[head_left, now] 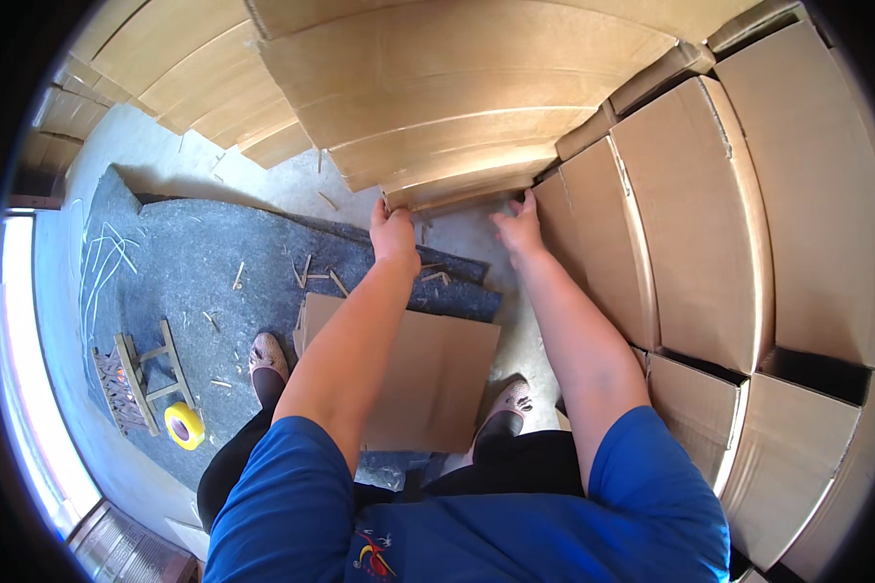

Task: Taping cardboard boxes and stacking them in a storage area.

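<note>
Both my arms reach forward to the foot of a tall stack of brown cardboard boxes [437, 83]. At its lower left corner, my left hand [394, 236] has its fingers curled over the edge of the lowest cardboard box [481, 180]. My right hand [520, 231] is by that box's right end, where the stack meets a row of boxes on the right; its fingers are spread, and whether a fingertip touches the cardboard I cannot tell. Between my feet lies a flat cardboard piece [433, 374], partly behind my left forearm.
More cardboard boxes [690, 214] rise along the right side. A grey felt mat [194, 262] covers floor at the left, with scattered cardboard scraps [238, 276], a yellow tape roll [184, 426], a small wooden stool [146, 379] on its side and white strapping [107, 255].
</note>
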A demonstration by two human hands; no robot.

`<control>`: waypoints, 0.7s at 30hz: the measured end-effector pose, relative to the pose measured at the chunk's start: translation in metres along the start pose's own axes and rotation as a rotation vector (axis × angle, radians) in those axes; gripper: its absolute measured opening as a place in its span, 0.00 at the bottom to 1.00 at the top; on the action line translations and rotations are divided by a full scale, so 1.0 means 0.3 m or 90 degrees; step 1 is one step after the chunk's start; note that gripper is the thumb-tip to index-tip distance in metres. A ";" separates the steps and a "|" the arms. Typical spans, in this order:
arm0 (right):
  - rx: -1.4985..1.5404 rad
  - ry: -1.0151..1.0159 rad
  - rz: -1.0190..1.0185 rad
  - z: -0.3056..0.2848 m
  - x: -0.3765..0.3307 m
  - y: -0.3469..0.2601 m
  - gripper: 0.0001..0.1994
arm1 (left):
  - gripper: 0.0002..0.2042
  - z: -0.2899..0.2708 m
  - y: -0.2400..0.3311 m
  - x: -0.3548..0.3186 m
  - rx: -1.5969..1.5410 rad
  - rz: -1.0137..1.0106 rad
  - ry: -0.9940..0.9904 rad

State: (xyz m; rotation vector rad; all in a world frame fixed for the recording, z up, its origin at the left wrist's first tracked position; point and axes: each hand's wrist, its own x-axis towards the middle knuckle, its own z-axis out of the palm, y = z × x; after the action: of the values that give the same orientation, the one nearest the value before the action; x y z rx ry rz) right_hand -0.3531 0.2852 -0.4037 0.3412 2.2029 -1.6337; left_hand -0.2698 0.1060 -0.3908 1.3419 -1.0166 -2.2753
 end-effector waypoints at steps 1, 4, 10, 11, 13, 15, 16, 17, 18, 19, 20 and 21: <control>0.016 0.005 -0.004 -0.004 0.013 0.011 0.49 | 0.15 0.009 0.010 0.013 -0.014 0.044 -0.021; -0.039 0.046 -0.014 -0.003 0.023 0.046 0.47 | 0.16 -0.004 0.005 0.003 -0.007 0.049 -0.006; -0.093 0.091 -0.085 0.019 0.068 0.032 0.46 | 0.29 -0.064 0.019 0.040 0.211 0.072 -0.055; -0.069 0.096 -0.088 -0.002 0.077 0.037 0.44 | 0.30 -0.056 0.029 0.026 0.287 0.071 -0.089; -0.127 0.075 -0.075 -0.021 0.072 0.048 0.44 | 0.30 -0.067 0.058 0.007 0.335 0.069 -0.070; -0.248 0.063 -0.060 0.006 0.035 0.071 0.41 | 0.30 -0.105 0.090 -0.002 0.383 0.069 -0.047; -0.223 0.047 -0.071 0.043 0.000 0.083 0.40 | 0.30 -0.151 0.117 0.004 0.373 0.105 -0.066; -0.199 0.033 -0.081 0.069 -0.029 0.090 0.39 | 0.29 -0.182 0.142 -0.001 0.363 0.139 -0.087; -0.233 0.027 -0.060 0.076 -0.043 0.089 0.30 | 0.28 -0.204 0.162 -0.005 0.374 0.122 -0.055; -0.235 0.031 -0.066 0.043 -0.012 0.091 0.30 | 0.28 -0.204 0.178 -0.006 0.369 0.126 -0.060; -0.282 0.001 -0.049 -0.031 0.054 0.104 0.27 | 0.24 -0.187 0.181 -0.002 0.295 0.096 -0.058; -0.329 -0.031 -0.028 -0.084 0.091 0.109 0.23 | 0.20 -0.182 0.181 0.011 0.224 0.063 -0.056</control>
State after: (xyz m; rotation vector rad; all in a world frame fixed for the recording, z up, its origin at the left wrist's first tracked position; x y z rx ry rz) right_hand -0.3682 0.3181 -0.4375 0.1046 2.4990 -1.0179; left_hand -0.2296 0.0432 -0.3713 1.2916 -1.5349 -2.1680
